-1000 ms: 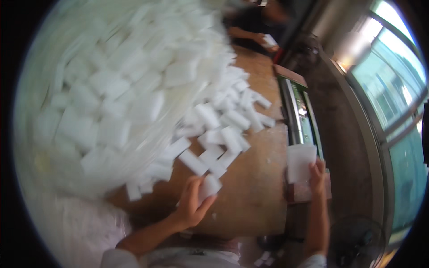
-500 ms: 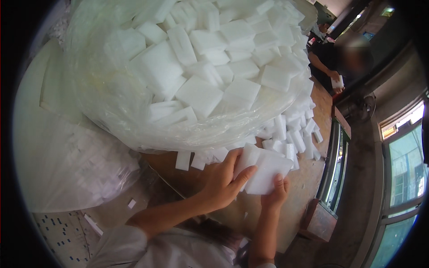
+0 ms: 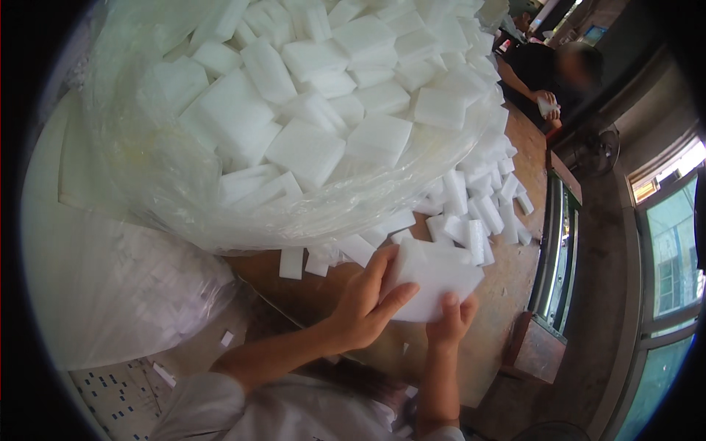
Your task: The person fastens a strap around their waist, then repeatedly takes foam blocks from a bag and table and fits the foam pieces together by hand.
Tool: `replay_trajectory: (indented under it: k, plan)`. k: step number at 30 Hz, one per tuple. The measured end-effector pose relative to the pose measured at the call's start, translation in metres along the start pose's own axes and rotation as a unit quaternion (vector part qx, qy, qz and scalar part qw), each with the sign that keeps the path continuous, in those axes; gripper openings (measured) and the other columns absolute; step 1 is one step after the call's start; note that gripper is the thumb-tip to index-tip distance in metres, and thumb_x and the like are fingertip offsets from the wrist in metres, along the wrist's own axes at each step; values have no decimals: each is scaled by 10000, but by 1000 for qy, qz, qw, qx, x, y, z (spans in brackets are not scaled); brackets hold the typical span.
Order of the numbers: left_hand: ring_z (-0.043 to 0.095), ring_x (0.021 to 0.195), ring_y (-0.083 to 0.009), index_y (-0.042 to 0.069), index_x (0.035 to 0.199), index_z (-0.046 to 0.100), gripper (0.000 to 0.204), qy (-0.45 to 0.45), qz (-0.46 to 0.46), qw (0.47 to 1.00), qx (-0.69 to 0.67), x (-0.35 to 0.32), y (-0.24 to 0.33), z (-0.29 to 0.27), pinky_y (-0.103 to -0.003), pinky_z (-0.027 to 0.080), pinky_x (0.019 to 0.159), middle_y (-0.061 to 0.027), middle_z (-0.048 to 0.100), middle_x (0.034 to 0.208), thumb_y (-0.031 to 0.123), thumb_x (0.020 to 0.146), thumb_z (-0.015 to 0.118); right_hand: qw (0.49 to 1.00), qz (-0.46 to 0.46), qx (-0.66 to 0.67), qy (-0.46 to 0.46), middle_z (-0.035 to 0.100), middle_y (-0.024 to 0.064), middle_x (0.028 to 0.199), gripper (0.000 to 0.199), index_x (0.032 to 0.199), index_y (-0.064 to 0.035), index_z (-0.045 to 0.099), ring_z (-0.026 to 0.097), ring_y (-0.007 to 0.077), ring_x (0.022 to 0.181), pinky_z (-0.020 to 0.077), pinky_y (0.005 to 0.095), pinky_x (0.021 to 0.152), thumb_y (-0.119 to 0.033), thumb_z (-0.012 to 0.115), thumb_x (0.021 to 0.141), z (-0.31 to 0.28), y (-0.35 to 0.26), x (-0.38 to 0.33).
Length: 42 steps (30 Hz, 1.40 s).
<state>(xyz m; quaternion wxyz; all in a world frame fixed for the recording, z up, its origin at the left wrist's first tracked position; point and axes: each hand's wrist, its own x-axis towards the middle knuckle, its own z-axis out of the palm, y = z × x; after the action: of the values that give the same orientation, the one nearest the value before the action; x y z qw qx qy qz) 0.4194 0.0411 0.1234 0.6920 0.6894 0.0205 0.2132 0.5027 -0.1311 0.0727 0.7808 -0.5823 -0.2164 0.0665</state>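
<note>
Between my two hands is a white foam block (image 3: 435,281), its broad face toward me. My left hand (image 3: 370,301) grips its left side, thumb across the front and fingers mostly hidden behind. At the lower right edge my right hand (image 3: 451,319) pinches it, thumb on the front face. Just beyond, loose white foam pieces (image 3: 482,209) lie heaped on the brown table (image 3: 494,316). Over them bulges a big clear plastic bag (image 3: 316,217), filled with more foam blocks (image 3: 305,153).
Another full plastic bag (image 3: 151,294) stands at the left, beside the table. Scraps lie on the floor (image 3: 121,393) below it. At the far right a co-worker (image 3: 540,77) holds a small white piece. A metal-edged rail (image 3: 557,253) runs along the table's right side, near a glass window (image 3: 669,257).
The gap across the foam in my hands has closed, and it now shows one broad face. My right thumb has shifted slightly left on it. The view has moved a little.
</note>
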Motion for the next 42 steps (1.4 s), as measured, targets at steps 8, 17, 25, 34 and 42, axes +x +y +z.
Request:
replay_trajectory:
  k: [8, 17, 25, 34, 42]
  plan:
    - [489, 1225, -298, -38, 1347, 344, 529, -79, 119, 989, -30, 2, 2, -18, -418, 380, 1025, -219, 425, 1400, 363, 1015, 440, 984, -108, -141, -24, 626, 186, 1045, 424, 953, 47, 662, 613, 281, 919, 473, 362, 823, -359, 706, 841, 39, -37, -10]
    - [424, 1302, -314, -57, 1418, 265, 624, -152, -33, 980, -120, -13, -17, -17, -417, 329, 1078, -236, 369, 1452, 388, 1016, 438, 984, -65, -165, -31, 636, 173, 1023, 396, 957, 40, 665, 616, 286, 924, 468, 370, 832, -342, 684, 860, 27, -29, -16]
    - [324, 1359, -277, -84, 1510, 52, 812, -33, 75, 997, -12, -50, -42, -6, -397, 227, 1135, -209, 317, 1473, 207, 961, 575, 996, 3, -78, -39, 640, 119, 966, 404, 1008, 36, 653, 590, 215, 873, 463, 355, 785, -350, 668, 892, 37, -14, -22]
    - [501, 1177, -263, 3, 1525, 144, 895, -40, -34, 988, -143, -65, -66, -44, -435, 348, 1068, -135, 495, 1325, 146, 856, 722, 979, -6, -76, -190, 616, 104, 1196, 353, 1205, 3, 607, 565, 212, 1097, 444, 371, 964, -224, 625, 935, 43, 15, -24]
    - [428, 1327, -294, -37, 1481, 266, 823, 43, 25, 996, -73, -114, -7, -29, -432, 303, 1130, -175, 453, 1429, 187, 836, 726, 944, 50, -21, -324, 598, 150, 1267, 430, 1264, 32, 564, 520, 266, 1197, 378, 402, 1034, -214, 645, 922, 25, 38, -50]
